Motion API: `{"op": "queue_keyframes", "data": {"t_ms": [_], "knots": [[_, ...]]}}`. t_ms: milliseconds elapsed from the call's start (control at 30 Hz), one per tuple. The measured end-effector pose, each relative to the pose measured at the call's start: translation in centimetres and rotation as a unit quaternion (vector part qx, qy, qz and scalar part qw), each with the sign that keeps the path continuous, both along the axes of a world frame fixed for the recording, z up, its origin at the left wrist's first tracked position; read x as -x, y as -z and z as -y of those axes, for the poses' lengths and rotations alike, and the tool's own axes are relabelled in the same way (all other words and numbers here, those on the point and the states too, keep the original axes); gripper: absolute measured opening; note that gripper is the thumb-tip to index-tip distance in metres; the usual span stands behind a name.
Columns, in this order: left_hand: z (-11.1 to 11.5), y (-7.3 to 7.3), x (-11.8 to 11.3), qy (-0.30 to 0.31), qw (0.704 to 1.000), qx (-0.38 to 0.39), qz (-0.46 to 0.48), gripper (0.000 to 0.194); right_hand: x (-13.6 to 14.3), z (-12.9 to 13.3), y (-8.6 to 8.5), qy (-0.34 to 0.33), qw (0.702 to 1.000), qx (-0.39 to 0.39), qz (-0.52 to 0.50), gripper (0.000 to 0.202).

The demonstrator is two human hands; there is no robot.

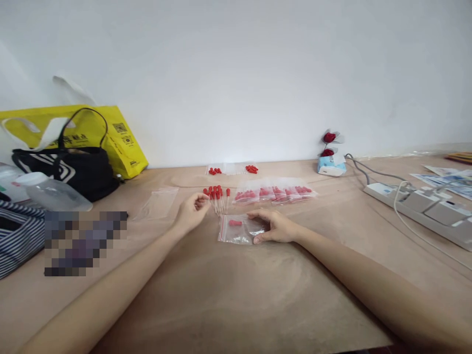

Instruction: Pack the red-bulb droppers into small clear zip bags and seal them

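clear bag [241, 229] pinned under flat right hand [275, 227]; left hand [191, 211] curls at droppers [217, 196]

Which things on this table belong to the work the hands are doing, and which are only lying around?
In the work:
left hand at the loose droppers
right hand on the small clear bag
filled bags
red caps

Lying about:
yellow bag
black bag
power strip
tissue pack
plastic bottle
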State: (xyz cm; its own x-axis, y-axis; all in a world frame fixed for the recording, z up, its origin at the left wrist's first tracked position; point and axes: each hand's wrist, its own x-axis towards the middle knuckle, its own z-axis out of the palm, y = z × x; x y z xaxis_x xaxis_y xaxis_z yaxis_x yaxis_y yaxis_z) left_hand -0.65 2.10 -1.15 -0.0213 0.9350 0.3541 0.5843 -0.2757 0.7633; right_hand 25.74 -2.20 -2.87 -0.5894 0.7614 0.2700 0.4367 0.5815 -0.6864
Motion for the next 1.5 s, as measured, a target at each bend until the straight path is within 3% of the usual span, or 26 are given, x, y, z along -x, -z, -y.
{"op": "queue_keyframes", "data": {"t_ms": [133, 300, 400, 600, 767, 967, 1300, 1500], "knots": [[-5.4, -0.6, 1.7, -0.082, 0.993, 0.089, -0.016, 0.024, 0.0, -0.1, 0.0, -0.005, 1.000, 0.003, 0.001, 0.065], [-9.4, -1.1, 2.0, -0.038, 0.990, 0.134, -0.019, 0.004, 0.1, 0.0, -0.1, -0.006, 1.000, 0.006, -0.003, 0.065], [-9.9, -1.6, 2.3, -0.006, 0.986, 0.168, -0.012, 0.012, 0.1, 0.0, -0.2, -0.003, 1.000, 0.008, -0.001, 0.065], [-6.9, -3.5, 5.8, 0.027, 0.972, 0.224, 0.067, 0.014, 0.1, -0.1, -0.2, -0.003, 1.000, 0.006, 0.000, 0.064], [-1.3, -3.7, 8.0, 0.014, 0.940, 0.200, 0.274, 0.019, 0.1, -0.1, -0.1, -0.002, 1.000, 0.003, -0.001, 0.065], [3.5, -2.2, 6.1, 0.043, 0.927, 0.183, 0.326, 0.021, 0.0, 0.0, 0.1, -0.002, 1.000, 0.005, -0.003, 0.064], [4.2, -0.9, 3.7, 0.056, 0.914, 0.187, 0.356, 0.020, 0.0, -0.1, 0.2, 0.000, 1.000, 0.009, -0.007, 0.064], [5.5, -0.8, 1.5, 0.118, 0.949, 0.182, 0.231, 0.029, 0.0, -0.1, 0.2, 0.004, 1.000, 0.013, -0.007, 0.066]]}}
